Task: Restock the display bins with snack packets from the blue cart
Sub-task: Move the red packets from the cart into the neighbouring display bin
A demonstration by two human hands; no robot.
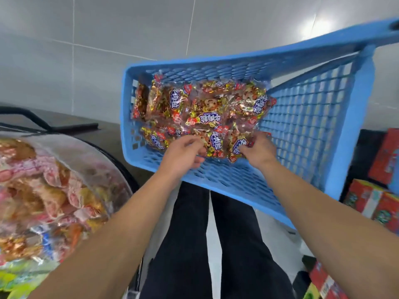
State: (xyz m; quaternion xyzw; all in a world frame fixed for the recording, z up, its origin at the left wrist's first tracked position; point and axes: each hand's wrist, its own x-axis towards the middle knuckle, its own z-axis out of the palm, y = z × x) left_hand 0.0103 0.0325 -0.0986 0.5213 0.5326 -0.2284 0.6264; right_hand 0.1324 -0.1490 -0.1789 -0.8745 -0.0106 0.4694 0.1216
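Head view: one wide-angle frame, looking down past both forearms to the floor.
Floor (pixel 64 61): pale grey tiles with thin white joints, filling the upper half of the frame from 9 to 1 o'clock.
Blue cart (pixel 302 130): a blue plastic mesh basket, seen tilted, occupying centre to 3 o'clock; its solid rim runs up to the 1 o'clock corner.
Display bin (pixel 71 169): a clear, rounded container at 8 o'clock, well apart from the cart, holding mixed wrapped snacks in pink, orange and yellow-green; contents blurred, print unreadable.
Legs (pixel 194 244): dark trousers at 6 o'clock, directly below the cart's near edge.
Boxes (pixel 375 203): red printed cartons stacked at 4 o'clock, just beside the cart's right wall.
Dark frame (pixel 43 124): black bars at 9 o'clock, above the bin; what they belong to cannot be told.
Snack packets (pixel 205 108): a heap of shiny red, gold and blue wrappers lying inside the cart against its far left corner, at about 12 o'clock from the hands.
Left hand (pixel 183 152): inside the cart at centre, fingers curled, pinching the near edge of the heap.
Right hand (pixel 259 147): inside the cart just at 3 o'clock of the left hand, fingers curled round packets at the heap's near right edge.
Hands relative to each other: apart, with packets between them.
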